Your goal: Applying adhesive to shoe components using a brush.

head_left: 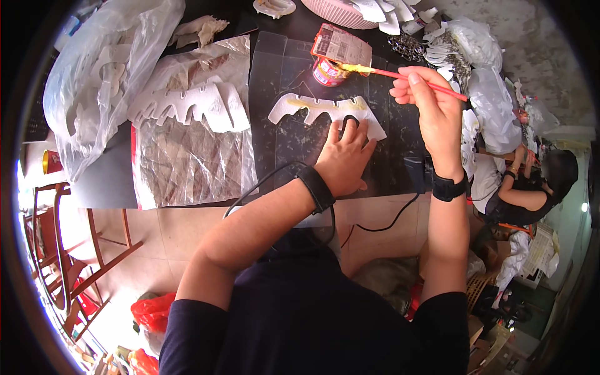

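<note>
My right hand (431, 109) is closed round a thin red brush (400, 75), its yellow-coated tip at the mouth of a small pink tin (328, 72). Thick yellow glue-like stuff smears the tin's rim. Below it, a white notched cut-out piece (300, 102) lies flat on the dark table, with a yellowish streak along its upper edge. My left hand (345, 159) rests with fingers spread on the right part of this piece. A small black item (349, 122) sits at its fingertips; I cannot make out what it is.
Overlapping white cut-outs (187, 106) lie on a clear plastic sheet (194, 165) at left, beside a plastic bag (112, 81). A printed card (340, 45) stands behind the tin. A pink basket (337, 14) holds white pieces. Another person (531, 194) sits at far right.
</note>
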Available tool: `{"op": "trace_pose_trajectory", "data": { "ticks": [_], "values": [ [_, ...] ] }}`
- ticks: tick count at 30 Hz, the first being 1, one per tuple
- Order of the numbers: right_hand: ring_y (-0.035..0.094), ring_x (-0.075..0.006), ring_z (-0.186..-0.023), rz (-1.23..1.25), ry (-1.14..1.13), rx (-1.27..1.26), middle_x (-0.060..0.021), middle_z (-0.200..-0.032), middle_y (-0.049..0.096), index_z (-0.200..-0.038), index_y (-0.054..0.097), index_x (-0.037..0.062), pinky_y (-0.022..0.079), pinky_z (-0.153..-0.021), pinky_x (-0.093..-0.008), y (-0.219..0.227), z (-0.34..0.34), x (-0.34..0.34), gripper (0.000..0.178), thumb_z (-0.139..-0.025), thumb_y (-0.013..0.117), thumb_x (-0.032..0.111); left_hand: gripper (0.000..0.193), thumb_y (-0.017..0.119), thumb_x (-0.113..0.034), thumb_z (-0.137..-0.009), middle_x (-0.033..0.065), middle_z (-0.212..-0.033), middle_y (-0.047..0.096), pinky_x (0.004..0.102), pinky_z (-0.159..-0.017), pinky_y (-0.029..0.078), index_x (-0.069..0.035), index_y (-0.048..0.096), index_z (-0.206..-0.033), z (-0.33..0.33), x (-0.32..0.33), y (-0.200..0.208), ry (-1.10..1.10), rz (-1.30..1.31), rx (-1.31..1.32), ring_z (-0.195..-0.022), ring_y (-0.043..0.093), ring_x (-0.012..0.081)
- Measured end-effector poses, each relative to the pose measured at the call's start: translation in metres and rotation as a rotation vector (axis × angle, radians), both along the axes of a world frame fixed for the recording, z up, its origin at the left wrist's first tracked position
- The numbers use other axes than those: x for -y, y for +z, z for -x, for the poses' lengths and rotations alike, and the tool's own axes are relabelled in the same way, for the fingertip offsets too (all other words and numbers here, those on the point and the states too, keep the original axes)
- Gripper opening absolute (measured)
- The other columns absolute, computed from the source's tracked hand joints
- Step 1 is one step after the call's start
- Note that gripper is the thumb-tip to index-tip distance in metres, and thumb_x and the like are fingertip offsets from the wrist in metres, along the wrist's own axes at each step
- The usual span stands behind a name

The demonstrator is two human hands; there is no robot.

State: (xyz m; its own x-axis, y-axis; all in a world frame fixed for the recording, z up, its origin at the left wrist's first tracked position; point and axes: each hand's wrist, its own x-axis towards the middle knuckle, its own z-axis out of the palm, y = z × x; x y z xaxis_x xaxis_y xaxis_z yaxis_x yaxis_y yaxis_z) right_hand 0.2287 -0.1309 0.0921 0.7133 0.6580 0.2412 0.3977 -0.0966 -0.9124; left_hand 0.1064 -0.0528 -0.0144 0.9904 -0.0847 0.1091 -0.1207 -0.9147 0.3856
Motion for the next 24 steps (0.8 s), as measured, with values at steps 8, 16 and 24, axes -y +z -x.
{"op": "trace_pose_trajectory", "data": {
  "ticks": [8, 16, 24],
  "values": [
    [0.065, -0.0202, -0.075, -0.169, -0.151, -0.460, -0.0134, -0.085, 0.065, -0.099, 0.059, -0.0029, 0.053, -0.069, -0.0300, -0.009, -0.010, 0.006, 0.026, -0.093, 0.052, 0.021, 0.082, 0.075, -0.044, -0.063, 0.0195, -0.139, 0.033, 0.0496, -0.104, 0.024, -0.007, 0.046, -0.130, 0.000, 0.000, 0.000, 0.001, 0.002, 0.001, -0.126, 0.031, 0.0359],
    [0.063, -0.0206, -0.077, -0.298, -0.217, -0.917, -0.0122, -0.087, 0.063, -0.098, 0.058, -0.0020, 0.052, -0.071, -0.0325, -0.044, -0.032, 0.028, 0.031, -0.091, 0.054, 0.028, 0.082, 0.075, -0.044, -0.063, 0.0196, -0.139, 0.032, 0.0501, -0.105, 0.023, -0.007, 0.045, -0.130, 0.000, -0.001, 0.003, -0.007, 0.004, -0.023, -0.126, 0.031, 0.0360],
    [0.064, -0.0202, -0.075, -0.342, -0.141, -0.692, -0.0121, -0.086, 0.064, -0.101, 0.058, -0.0010, 0.052, -0.069, -0.0319, -0.029, -0.021, 0.029, 0.028, -0.092, 0.052, 0.025, 0.083, 0.076, -0.043, -0.063, 0.0198, -0.139, 0.032, 0.0506, -0.104, 0.024, -0.007, 0.045, -0.130, 0.000, -0.001, 0.001, -0.010, 0.012, -0.018, -0.126, 0.031, 0.0363]
  ]
}}
